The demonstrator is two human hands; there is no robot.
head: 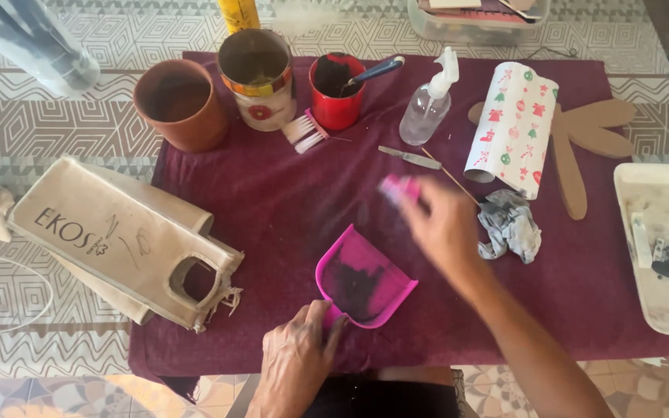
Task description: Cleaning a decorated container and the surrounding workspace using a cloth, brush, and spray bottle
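Observation:
My left hand [296, 364] grips the handle end of a pink dustpan [363, 280] that lies on the dark red cloth [288, 201] near the table's front edge. Dark soil sits inside the pan. My right hand [443, 228], blurred by motion, hovers just right of and above the pan and holds a small pink brush [399, 186] whose tip sticks out past the fingers.
Behind stand a terracotta pot [182, 103], a painted tin [259, 77] and a red cup [337, 91] with soil and a spoon. A spray bottle [427, 104], patterned paper roll [511, 128], crumpled rag [511, 224], cardboard cutout [582, 143], white tray [663, 248] and beige bag [121, 236] surround the work spot.

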